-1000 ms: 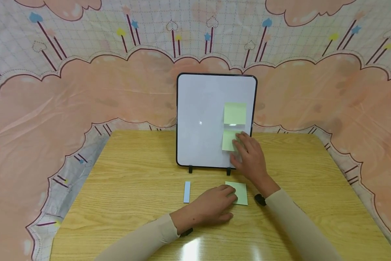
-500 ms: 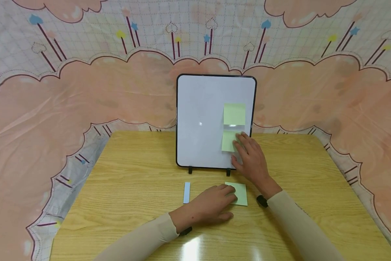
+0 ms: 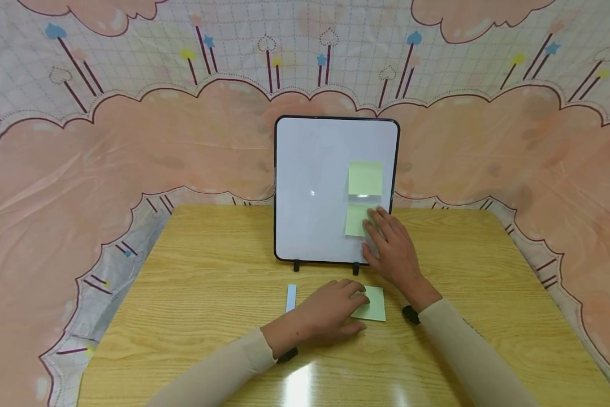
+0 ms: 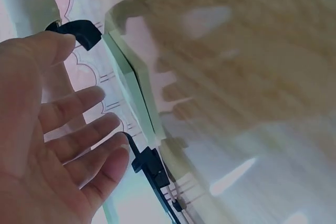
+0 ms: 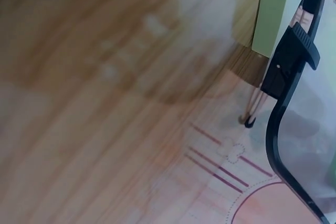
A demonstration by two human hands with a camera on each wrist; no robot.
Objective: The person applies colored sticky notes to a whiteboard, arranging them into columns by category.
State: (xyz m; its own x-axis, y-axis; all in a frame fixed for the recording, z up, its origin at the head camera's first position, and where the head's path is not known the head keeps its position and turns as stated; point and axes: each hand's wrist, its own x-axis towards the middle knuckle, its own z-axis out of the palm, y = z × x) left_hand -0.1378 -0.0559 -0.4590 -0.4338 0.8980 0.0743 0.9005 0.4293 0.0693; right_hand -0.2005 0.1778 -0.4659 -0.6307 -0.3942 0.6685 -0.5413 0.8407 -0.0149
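A black-framed whiteboard [image 3: 312, 164] stands upright with two pale green sticky notes on its right side, an upper note [image 3: 366, 178] and a lower note [image 3: 354, 221]. My right hand [image 3: 395, 251] is at the lower note, its spread fingertips against that note's right part and the thumb lower down. On the table lies a pad of green sticky notes [image 3: 376, 305]. My left hand [image 3: 330, 316] hovers at the pad's left side and covers part of it. In the left wrist view, the left fingers [image 4: 84, 129] are loosely bent and apart from the pad, holding nothing.
A narrow light-blue strip [image 3: 291, 297] lies left of the pad, its lower end behind my left hand. Black feet [image 3: 355, 268] support the board on the wooden table [image 3: 218, 249]. Patterned cloth [image 3: 208, 135] hangs behind and around the table.
My left hand has shifted slightly up and now covers the lower end of the blue strip. The right hand stays at the lower note, nearly unmoved.
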